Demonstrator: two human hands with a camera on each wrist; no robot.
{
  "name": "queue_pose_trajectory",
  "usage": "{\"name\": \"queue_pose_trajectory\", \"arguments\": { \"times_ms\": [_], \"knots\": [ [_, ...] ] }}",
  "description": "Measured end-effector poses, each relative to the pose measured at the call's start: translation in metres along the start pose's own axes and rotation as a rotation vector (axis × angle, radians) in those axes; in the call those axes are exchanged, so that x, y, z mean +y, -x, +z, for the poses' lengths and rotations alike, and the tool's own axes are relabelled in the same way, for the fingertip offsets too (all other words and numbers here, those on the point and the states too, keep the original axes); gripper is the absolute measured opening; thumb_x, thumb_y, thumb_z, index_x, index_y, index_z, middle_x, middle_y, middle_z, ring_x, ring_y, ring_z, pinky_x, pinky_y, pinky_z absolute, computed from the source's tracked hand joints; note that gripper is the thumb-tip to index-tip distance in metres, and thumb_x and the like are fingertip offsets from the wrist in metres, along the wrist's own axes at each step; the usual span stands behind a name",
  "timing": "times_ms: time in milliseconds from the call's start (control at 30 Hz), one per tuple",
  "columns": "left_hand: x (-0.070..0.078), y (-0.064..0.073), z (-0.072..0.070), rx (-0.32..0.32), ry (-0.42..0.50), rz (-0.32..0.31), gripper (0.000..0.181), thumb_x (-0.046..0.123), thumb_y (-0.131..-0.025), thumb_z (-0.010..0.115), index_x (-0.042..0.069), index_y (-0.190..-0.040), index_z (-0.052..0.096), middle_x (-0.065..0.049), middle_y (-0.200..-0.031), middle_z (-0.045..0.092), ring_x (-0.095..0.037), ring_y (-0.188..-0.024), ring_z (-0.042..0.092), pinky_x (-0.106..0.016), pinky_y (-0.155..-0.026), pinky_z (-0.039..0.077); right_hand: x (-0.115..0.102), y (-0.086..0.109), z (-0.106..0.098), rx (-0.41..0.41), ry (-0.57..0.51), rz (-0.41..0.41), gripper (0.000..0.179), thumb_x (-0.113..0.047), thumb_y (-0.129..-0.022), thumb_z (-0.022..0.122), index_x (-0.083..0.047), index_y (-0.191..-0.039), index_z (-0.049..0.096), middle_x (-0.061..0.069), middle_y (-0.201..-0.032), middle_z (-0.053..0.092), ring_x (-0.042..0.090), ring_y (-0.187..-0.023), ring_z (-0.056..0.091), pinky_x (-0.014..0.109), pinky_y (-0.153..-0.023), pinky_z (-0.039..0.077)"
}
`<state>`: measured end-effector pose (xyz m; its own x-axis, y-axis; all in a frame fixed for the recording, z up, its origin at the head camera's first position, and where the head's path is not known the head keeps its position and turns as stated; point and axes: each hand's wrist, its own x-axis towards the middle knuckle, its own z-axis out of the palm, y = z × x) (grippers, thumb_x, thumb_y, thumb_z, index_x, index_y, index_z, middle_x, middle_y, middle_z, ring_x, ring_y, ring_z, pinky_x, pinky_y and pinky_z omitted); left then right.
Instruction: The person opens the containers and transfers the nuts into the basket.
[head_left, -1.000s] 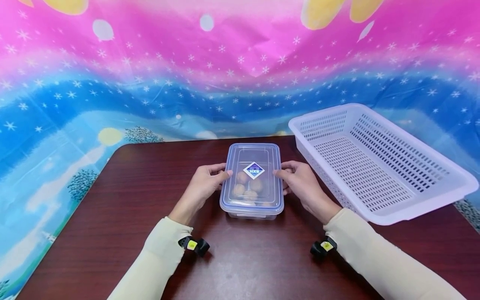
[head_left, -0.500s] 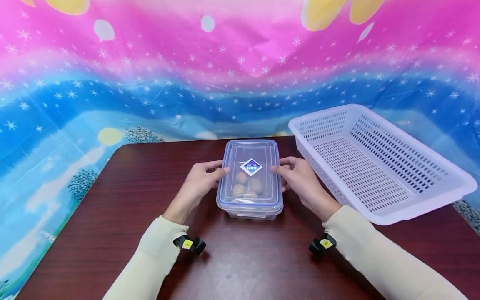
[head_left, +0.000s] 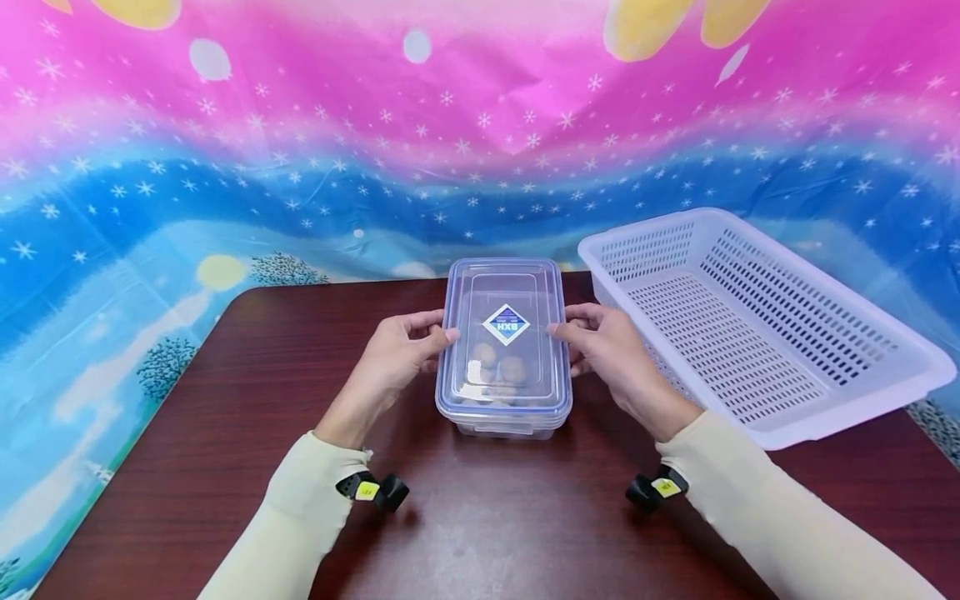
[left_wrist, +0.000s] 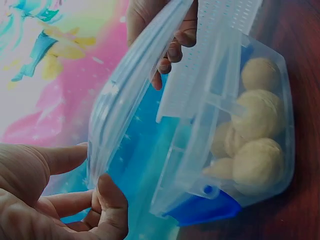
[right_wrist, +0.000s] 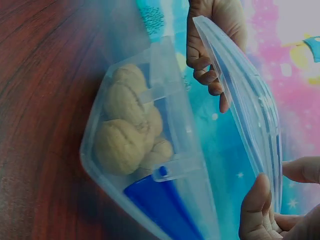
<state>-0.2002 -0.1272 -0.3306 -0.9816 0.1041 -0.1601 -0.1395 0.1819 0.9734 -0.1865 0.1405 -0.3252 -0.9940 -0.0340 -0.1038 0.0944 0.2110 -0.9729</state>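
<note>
My left hand (head_left: 390,358) pinches one side of a clear plastic lid (head_left: 540,292) with a blue edge seal; my right hand (head_left: 618,358) pinches the opposite side. Thumbs lie on top, fingers beneath. In both wrist views the lid is held above a clear plastic food box (right_wrist: 95,150), with a gap between them. Several walnuts (left_wrist: 257,162) sit inside the box, showing through its wall and the lid. A blue flap (right_wrist: 157,200) is at the box's side. Much of the box in the head view hides under the lid, which bears a diamond sticker (head_left: 506,324).
A white slotted plastic basket (head_left: 720,333) stands to the right, close beside my right hand. The dark red-brown table (head_left: 480,517) carries it all. A printed pink and blue cloth (head_left: 450,192) hangs behind the table's back edge. Each wrist wears a black strap camera (head_left: 375,490).
The lid has come up off the box, its far end rising most in the head view. Both hands have gone up with it and a little farther forward. The basket stays put.
</note>
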Motion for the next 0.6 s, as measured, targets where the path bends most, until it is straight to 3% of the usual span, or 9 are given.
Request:
{"name": "queue_pose_trajectory", "arguments": {
  "times_ms": [300, 600],
  "knots": [
    [0.015, 0.010, -0.003, 0.035, -0.031, 0.148, 0.051, 0.010, -0.096, 0.076, 0.012, -0.146, 0.062, -0.003, -0.093, 0.052, -0.015, -0.088, 0.062, -0.029, -0.079, 0.063, -0.017, 0.012, -0.007, 0.021, 0.020, -0.122, 0.040, -0.012, -0.098, 0.070, 0.008, -0.130, 0.058, 0.001, -0.085, 0.056, 0.009, -0.064, 0.060, 0.028, -0.060, 0.059],
    [0.025, 0.017, -0.003, 0.026, -0.068, 0.188, 0.049, 0.012, -0.097, 0.076, 0.008, -0.144, 0.064, 0.000, -0.084, 0.056, -0.015, -0.090, 0.060, -0.027, -0.080, 0.062, -0.023, 0.021, -0.013, 0.023, 0.074, -0.205, 0.042, -0.014, -0.100, 0.069, 0.002, -0.137, 0.056, 0.003, -0.082, 0.061, 0.011, -0.076, 0.064, 0.038, -0.069, 0.063]
  ]
}}
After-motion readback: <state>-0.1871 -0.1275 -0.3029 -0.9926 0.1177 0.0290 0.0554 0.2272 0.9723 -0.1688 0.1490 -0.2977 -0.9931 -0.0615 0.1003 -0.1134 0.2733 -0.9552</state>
